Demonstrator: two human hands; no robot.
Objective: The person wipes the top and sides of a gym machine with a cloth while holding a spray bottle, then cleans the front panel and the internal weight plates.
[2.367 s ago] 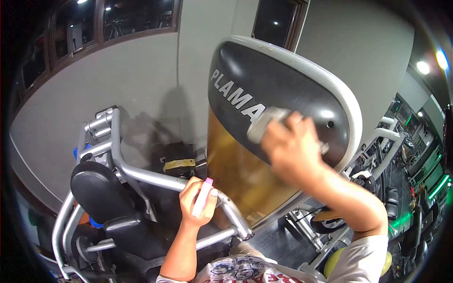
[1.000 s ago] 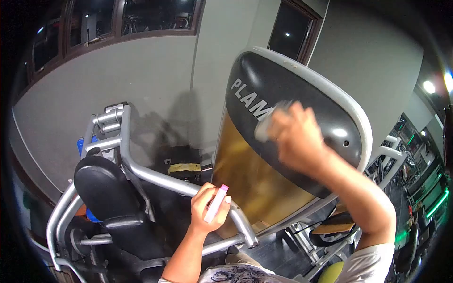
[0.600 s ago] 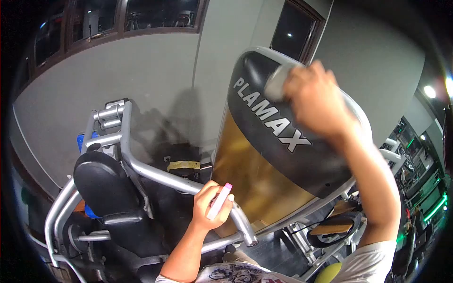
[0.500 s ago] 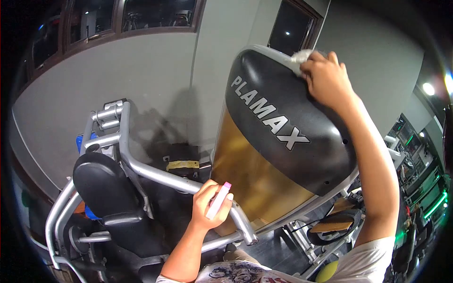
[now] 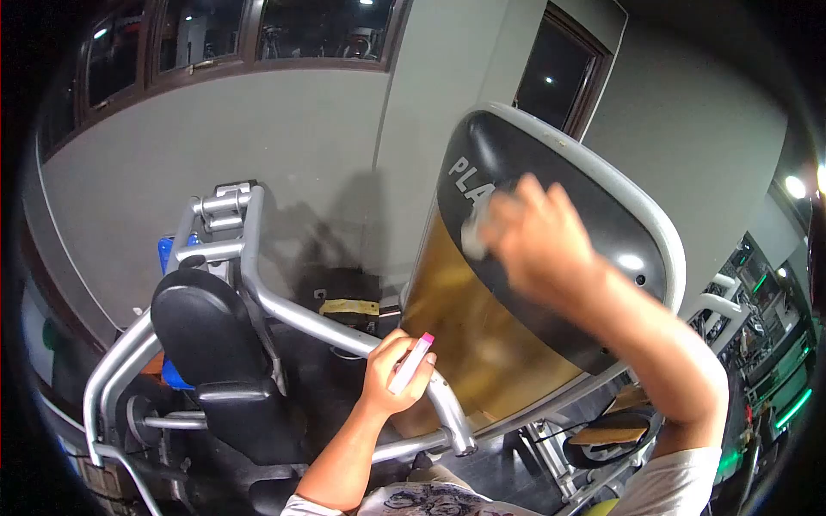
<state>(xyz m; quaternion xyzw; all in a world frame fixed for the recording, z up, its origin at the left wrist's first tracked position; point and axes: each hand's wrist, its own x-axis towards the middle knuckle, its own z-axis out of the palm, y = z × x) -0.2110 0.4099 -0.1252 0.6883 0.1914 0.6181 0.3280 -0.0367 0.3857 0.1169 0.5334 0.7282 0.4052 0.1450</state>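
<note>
My right hand (image 5: 546, 245), blurred by motion, is closed round a whitish cloth (image 5: 472, 236) against the black upper part of the machine cover (image 5: 602, 215). It overlaps part of the white lettering, leaving "PLA" showing. Below that black part the cover is gold (image 5: 456, 318), with a grey rim around it. Lower down, my left hand (image 5: 397, 374) is closed around a slim white object with a pink end (image 5: 411, 365), tilted upward. The curved silver bar (image 5: 318, 325) of the seat machine passes behind this hand.
A black padded seat (image 5: 211, 322) on silver tubing stands at left. A box with a yellow strip (image 5: 348, 306) sits by the wall. Windows (image 5: 323, 30) line the wall above. Another machine with a wooden-coloured pedal-like plate (image 5: 609, 436) is at lower right.
My right hand has moved down and left with the cloth, from the cover's top rim onto its lettering. The view has shifted slightly; my left hand keeps its hold.
</note>
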